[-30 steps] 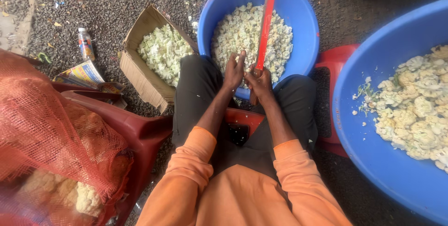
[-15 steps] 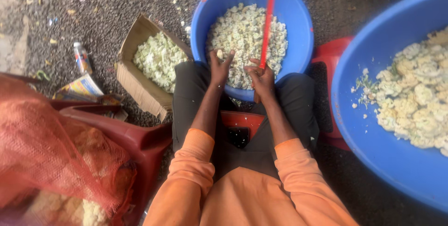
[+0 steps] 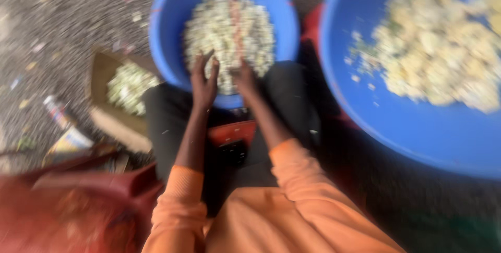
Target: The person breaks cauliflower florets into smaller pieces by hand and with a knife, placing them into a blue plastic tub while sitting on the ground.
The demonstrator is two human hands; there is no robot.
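The view is heavily motion-blurred. A round blue basin (image 3: 167, 39) full of pale white-green chopped pieces stands on the ground between my knees. A thin red stick (image 3: 234, 15) rises from its middle. My left hand (image 3: 203, 81) rests at the basin's near rim with fingers spread over the pieces, and nothing shows in it. My right hand (image 3: 244, 78) sits beside it at the foot of the red stick. The blur hides whether that hand grips the stick. Both arms wear orange sleeves.
A much larger blue basin (image 3: 417, 133) with the same pale pieces fills the right side. A cardboard box (image 3: 107, 120) with greenish pieces lies at the left. A red mesh sack (image 3: 57, 211) is at the lower left. Scraps litter the grey ground.
The camera has swung closer and left, blurring everything. My hands, joined at the stick's base a second ago, have separated; the left one has opened over the basin's rim.
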